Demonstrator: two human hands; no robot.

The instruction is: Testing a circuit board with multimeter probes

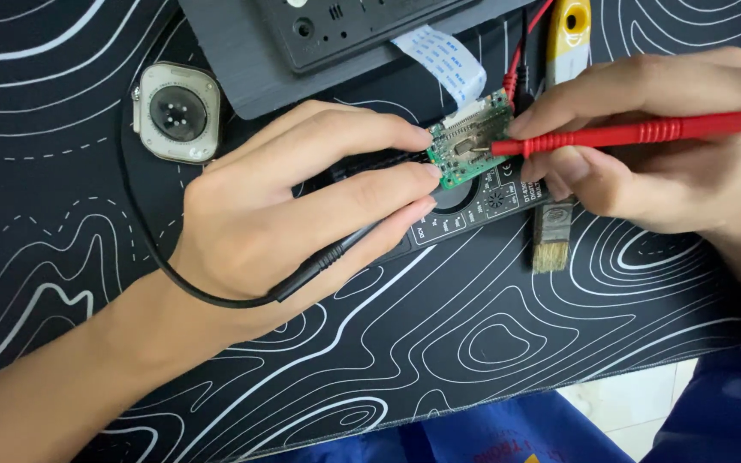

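Observation:
My left hand (302, 201) pinches a small green circuit board (465, 150) by its left edge and also grips a black test probe (336, 253), whose black lead loops away to the left. My right hand (645, 146) holds a red test probe (628, 133) like a pen. Its metal tip touches the middle of the board. A white flat ribbon cable (443, 60) runs up from the board's top edge. Under the board lies a black multimeter (482, 206) with a round dial, mostly hidden by my fingers.
A square watch body (176, 111) lies face down at the upper left. A dark grey device (328, 34) sits at the top. A small brush (551, 240) lies beside the multimeter, a yellow tool (569, 30) above it. Everything rests on a black mat (439, 343) with white contour lines.

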